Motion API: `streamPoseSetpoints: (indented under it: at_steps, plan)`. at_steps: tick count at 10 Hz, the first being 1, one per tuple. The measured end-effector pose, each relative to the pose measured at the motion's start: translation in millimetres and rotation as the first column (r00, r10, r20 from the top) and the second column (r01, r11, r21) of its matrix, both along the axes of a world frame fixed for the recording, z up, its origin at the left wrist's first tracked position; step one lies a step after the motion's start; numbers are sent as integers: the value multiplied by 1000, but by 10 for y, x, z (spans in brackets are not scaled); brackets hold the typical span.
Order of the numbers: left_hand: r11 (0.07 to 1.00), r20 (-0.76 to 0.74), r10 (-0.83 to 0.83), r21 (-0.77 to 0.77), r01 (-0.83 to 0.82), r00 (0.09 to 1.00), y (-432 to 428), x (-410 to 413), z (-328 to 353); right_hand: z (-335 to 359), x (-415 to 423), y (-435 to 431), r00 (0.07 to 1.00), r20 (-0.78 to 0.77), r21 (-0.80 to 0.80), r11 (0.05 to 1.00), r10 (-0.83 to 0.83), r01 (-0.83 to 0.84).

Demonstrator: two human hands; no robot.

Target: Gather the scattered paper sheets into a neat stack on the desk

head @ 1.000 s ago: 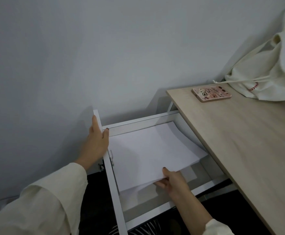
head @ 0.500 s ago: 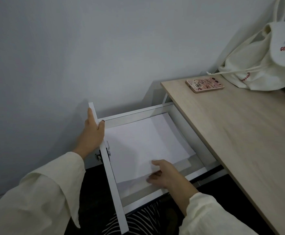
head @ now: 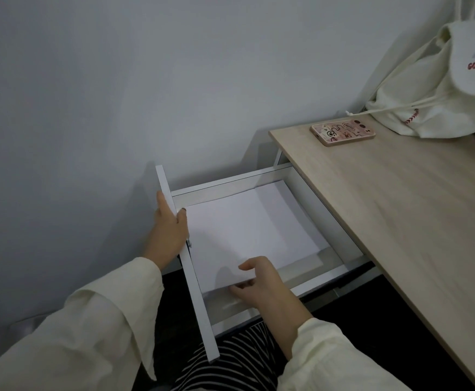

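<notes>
Nearest the camera: cream long sleeves and a striped dark-and-white garment at the lap. Right hand inside the open white drawer, thumb above and fingers curled beneath the near corner of the white paper sheets; a light pinch on that corner, not a full fist. Corner slightly lifted; remainder of the sheets flat on the drawer floor, occupying most of it, far edge close to the back wall. Number of sheets not determinable.

Left hand clasped over the drawer's white front panel, thumb inside, fingers outside, apparently steadying the drawer.

Judged step: drawing the sheets out for transfer to the light wood-grain desk top. Recommended: slide the fingers further under before lifting, so the whole bundle rises together without curling or shedding lower sheets; keep the drawer braced; clear the desk's underside edge on withdrawal. Risk judged: creasing at the pinched corner.

Beyond: a pink patterned phone flat near the desk's far corner, just beside a cream fabric drawstring bag against the grey wall. No paper on the desk.
</notes>
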State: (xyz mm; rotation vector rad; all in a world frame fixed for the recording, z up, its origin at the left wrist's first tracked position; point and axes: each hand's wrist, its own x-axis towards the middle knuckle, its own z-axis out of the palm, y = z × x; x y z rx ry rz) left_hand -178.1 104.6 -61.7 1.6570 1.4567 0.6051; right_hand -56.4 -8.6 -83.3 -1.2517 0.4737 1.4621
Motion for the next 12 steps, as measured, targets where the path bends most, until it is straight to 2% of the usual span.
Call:
streamPoseSetpoints:
  at_steps: [1, 2, 3, 4, 5, 6, 7, 8, 9, 11, 12]
  plan:
    - [999, 17, 2, -54, -1, 1000, -166, 5, -45, 57, 56, -104, 999, -1, -17, 999, 36, -36]
    - [999, -16, -18, -28, 17, 1000, -387, 53, -92, 261, 221, -185, 978, 150, -46, 989, 148, -142]
    - [1000, -13, -4, -1, 4, 1000, -528, 132, -64, 604, 499, -389, 829, 485, -50, 956, 277, -290]
    - [999, 44, -11, -31, 13, 999, -516, 329, -48, 906, 850, -618, 472, 853, -23, 920, 222, -392]
    - [998, 93, -40, -44, 44, 995, -570, 646, 2, 895, 1260, -854, -16, 978, -203, 924, 209, -323]
    - [993, 165, -94, -60, 105, 982, -617, 993, 40, 640, 1563, -1067, -413, 827, -492, 847, 382, -202]
    - [981, 189, -184, -21, 191, 965, -633, 1349, 16, 532, 1710, -1210, -517, 726, -609, 773, 454, -178]
    - [966, 191, -251, -22, 259, 949, -630, 1691, -39, 526, 1719, -1210, -534, 732, -588, 788, 422, -183]
    - [952, 263, -280, -46, 302, 923, -707, 2028, -9, 518, 1716, -1209, -494, 793, -500, 844, 356, -195]
    - [921, 541, -132, -243, 304, 831, -806, 2376, 17, 533, 1762, -1397, -400, 883, -384, 867, 246, -317]
    - [905, 614, -69, -293, 309, 786, -849, 2310, 35, 610, 1817, -1661, -136, 969, -245, 863, 205, -442]
